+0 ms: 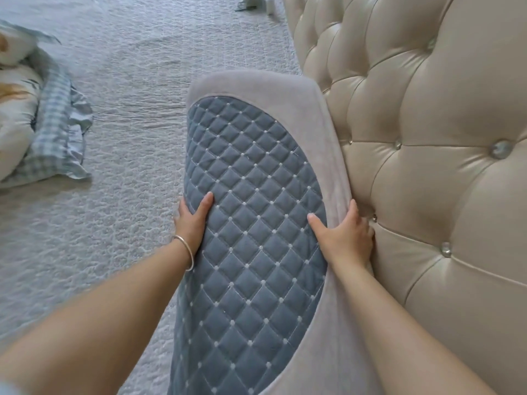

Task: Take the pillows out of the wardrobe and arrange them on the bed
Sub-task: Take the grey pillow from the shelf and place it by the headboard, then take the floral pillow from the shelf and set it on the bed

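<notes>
A long pillow (253,178) with a blue quilted diamond panel and a grey plush border stands on its edge on the bed (128,81), leaning against the tufted beige headboard (422,115). My left hand (191,222) grips the pillow's left side, thumb on the quilted face, a thin bangle on the wrist. My right hand (346,238) holds the right edge, its fingers tucked between pillow and headboard. A second pillow (17,109), cream with a print and a blue checked frill, lies flat at the far left of the bed.
The bed is covered by a pale grey textured spread. A small greenish cloth item (251,2) lies at the top edge near the headboard's far end. The headboard runs along the whole right side.
</notes>
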Action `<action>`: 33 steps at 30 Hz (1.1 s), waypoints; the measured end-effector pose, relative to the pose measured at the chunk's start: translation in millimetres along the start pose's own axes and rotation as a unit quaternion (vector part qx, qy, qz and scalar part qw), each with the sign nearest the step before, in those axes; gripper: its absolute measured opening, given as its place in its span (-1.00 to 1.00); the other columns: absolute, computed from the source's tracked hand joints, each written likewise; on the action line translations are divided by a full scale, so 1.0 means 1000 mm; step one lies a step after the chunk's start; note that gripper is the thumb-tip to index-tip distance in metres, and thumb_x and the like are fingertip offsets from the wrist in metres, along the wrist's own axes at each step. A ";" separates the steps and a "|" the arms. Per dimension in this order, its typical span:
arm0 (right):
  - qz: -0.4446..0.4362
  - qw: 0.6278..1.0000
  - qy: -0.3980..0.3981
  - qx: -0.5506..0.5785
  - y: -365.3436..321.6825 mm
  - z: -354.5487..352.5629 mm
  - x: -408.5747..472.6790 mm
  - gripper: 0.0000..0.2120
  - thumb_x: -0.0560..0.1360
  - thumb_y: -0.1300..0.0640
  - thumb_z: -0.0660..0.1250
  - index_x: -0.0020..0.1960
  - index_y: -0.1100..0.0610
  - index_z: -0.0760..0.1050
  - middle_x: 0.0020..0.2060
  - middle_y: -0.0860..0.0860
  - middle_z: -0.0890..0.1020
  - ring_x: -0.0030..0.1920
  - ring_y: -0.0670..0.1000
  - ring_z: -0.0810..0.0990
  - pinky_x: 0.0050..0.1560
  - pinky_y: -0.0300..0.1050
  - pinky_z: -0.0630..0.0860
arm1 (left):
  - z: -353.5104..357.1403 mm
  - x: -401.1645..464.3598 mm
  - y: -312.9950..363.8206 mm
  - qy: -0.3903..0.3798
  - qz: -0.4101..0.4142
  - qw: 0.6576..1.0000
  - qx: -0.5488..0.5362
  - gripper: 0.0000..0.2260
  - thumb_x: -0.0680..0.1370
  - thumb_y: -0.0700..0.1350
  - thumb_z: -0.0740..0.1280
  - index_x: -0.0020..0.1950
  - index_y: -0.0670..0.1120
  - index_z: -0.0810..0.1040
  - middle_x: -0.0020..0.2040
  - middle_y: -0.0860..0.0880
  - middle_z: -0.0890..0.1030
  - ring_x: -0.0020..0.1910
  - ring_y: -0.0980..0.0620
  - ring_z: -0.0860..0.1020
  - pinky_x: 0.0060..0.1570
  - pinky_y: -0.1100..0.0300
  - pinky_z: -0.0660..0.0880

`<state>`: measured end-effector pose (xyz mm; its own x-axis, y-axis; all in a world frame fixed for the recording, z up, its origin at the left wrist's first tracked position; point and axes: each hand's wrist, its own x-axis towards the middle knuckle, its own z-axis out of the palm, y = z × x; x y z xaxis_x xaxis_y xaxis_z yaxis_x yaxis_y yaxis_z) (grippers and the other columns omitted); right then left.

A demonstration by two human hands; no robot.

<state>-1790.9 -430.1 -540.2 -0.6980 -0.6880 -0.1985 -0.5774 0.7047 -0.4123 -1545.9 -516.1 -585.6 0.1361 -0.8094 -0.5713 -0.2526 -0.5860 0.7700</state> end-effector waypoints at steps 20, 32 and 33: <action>-0.208 0.948 -0.203 -0.131 -0.143 -0.028 -0.169 -0.59 0.56 0.00 0.12 0.37 0.09 0.35 0.33 0.03 0.42 0.36 0.07 0.25 0.32 -0.02 0.26 | -0.154 -0.129 0.017 -0.078 0.027 0.985 0.149 -0.52 0.54 0.00 0.32 0.44 -0.05 0.35 0.28 -0.06 0.52 0.06 0.05 0.52 -0.25 0.36 0.43; -0.409 0.872 -0.271 0.003 -0.382 -0.001 -0.541 -0.67 0.53 0.01 0.21 0.25 0.09 0.46 0.20 0.02 0.53 0.22 0.04 0.44 0.16 -0.06 0.40 | -0.551 -0.302 -0.036 0.189 0.076 0.974 0.097 -0.63 0.54 -0.04 0.30 0.34 -0.03 0.44 0.11 0.01 0.58 0.01 0.06 0.56 0.05 0.07 0.54; -0.423 0.862 -0.277 0.008 -0.399 0.008 -0.575 -0.68 0.54 0.01 0.20 0.25 0.09 0.46 0.19 0.02 0.53 0.22 0.04 0.44 0.17 -0.06 0.40 | -0.582 -0.316 -0.049 0.210 0.078 0.970 0.096 -0.64 0.54 -0.04 0.30 0.33 -0.03 0.45 0.09 0.03 0.57 0.02 0.06 0.57 0.07 0.03 0.55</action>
<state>-1155.8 -317.1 -268.4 0.2839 -0.9348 -0.2136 -0.7720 -0.0907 -0.6291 -1019.2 -254.4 -277.3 0.4510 -0.8553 -0.2549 -0.4688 -0.4701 0.7478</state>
